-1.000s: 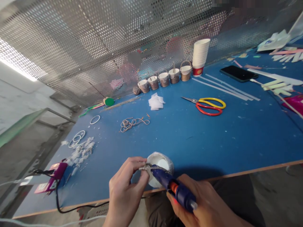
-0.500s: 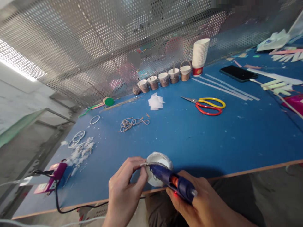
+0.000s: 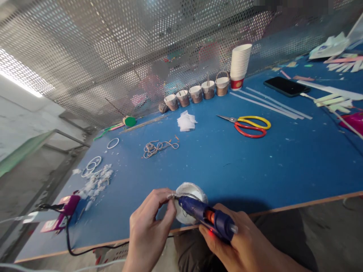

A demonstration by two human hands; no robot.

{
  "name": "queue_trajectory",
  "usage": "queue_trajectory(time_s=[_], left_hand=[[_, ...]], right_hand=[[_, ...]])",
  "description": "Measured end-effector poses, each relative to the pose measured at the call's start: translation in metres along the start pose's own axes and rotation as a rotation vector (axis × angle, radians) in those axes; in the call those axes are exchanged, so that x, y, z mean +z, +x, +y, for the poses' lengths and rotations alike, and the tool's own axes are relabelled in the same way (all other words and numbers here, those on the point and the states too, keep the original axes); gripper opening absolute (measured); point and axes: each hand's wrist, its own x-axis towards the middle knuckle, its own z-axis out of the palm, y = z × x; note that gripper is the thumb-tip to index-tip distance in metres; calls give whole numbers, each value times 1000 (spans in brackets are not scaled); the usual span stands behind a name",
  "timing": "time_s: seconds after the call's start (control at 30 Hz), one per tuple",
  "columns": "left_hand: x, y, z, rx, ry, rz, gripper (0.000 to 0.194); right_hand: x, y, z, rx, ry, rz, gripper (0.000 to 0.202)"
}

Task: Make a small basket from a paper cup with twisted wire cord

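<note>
My right hand grips a dark blue hot glue gun; a red light glows beside the fingers. The gun's nozzle points left, over a small white cup near the table's front edge. Between thumb and forefinger, my left hand pinches the end of a thin greyish cord-like strip. That strip runs across the mouth of the cup, right at the nozzle tip. The gun covers part of the cup, so I cannot tell whether the strip is joined to it.
Scissors, a twine bundle and white squares lie mid-table. Several wrapped cups and stacked paper cups line the back. A phone lies right; a purple power strip and black cable lie left.
The glue gun has shifted very slightly, its nozzle now showing against the pinched end of the strip. Both hands otherwise stay nearly still, and the cup has not visibly moved.
</note>
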Motion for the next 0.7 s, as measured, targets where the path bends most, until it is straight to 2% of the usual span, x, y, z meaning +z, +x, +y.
queue_trajectory(time_s=[0.27,0.7], left_hand=[[0,-3,-1,16,21,-1,14],[0,-4,-1,17,39,-18,13]], right_hand=[[-4,0,-2,-37,-54,15,13],[2,-2,-2,-97,-99,17,12]])
